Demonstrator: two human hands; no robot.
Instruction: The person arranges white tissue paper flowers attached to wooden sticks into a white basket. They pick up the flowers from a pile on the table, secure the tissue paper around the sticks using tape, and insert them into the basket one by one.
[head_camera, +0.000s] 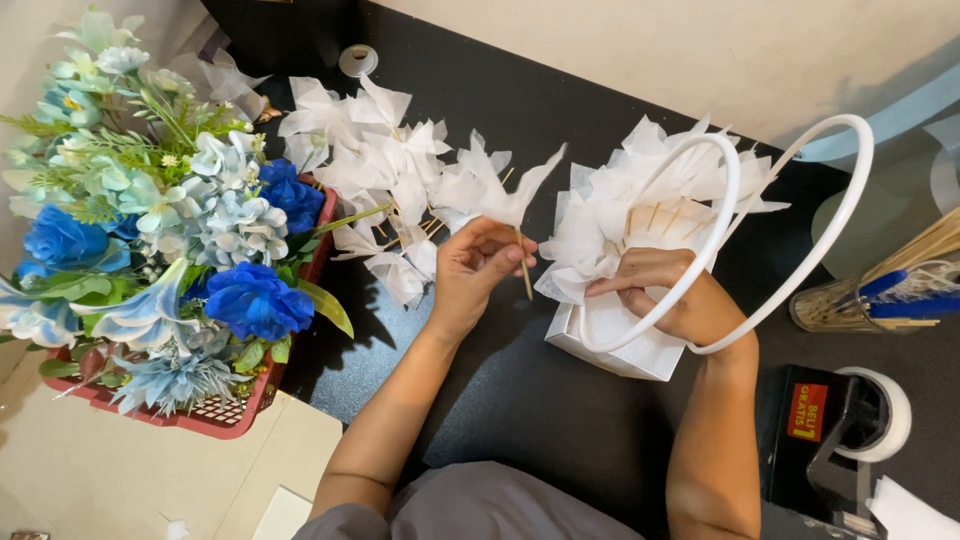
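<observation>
We look down on a black surface where our left hand pinches a white tissue pick, its fingers clamped together on the thin wooden stick just below the folded paper. The pick is held up between a loose pile of picks, which lies on the surface to our left, and a white bag to our right. Our right hand rests against the bag's front, reaching through its white hoop handles; its fingers are curled close together and touch the tissue at the bag's mouth, though we cannot tell whether they grip anything there. The bag stands on the surface, already stuffed with white tissue and sticks, and the two handles arch over it towards the wall. At far left a red basket holds blue and pale artificial flowers, touching the edge of the surface. At lower right sits a black tape dispenser, and above it a clear cup with sticks and blue pieces. A small white ring lies near the back.
</observation>
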